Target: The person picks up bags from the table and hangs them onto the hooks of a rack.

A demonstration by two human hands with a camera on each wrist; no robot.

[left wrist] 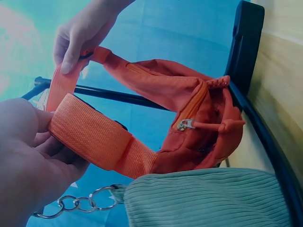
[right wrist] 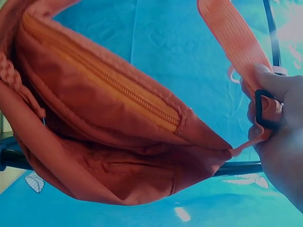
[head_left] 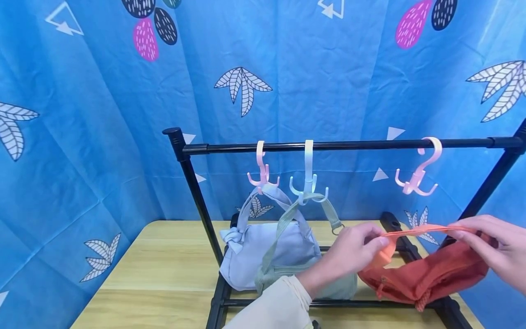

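A rust-red zippered bag (head_left: 435, 272) with an orange webbing strap (head_left: 427, 230) hangs between the two hands, low at the right of the rack. My left hand (head_left: 355, 249) pinches the strap's left part between thumb and fingers. My right hand (head_left: 493, 242) grips its other end, beside a black buckle (right wrist: 266, 109) in the right wrist view. The strap is stretched nearly level above the bag. In the left wrist view the bag's zipper pull (left wrist: 187, 124) faces the camera, and a green corduroy bag (left wrist: 208, 198) lies just below it.
A black rack's bar (head_left: 361, 145) carries a left pink hook (head_left: 260, 169), a pale blue hook (head_left: 308, 178) and a right pink hook (head_left: 417, 176). A light lavender bag (head_left: 271, 244) and the green bag hang from the left two. Below lies a wooden table (head_left: 156, 269); a blue curtain (head_left: 320, 82) stands behind.
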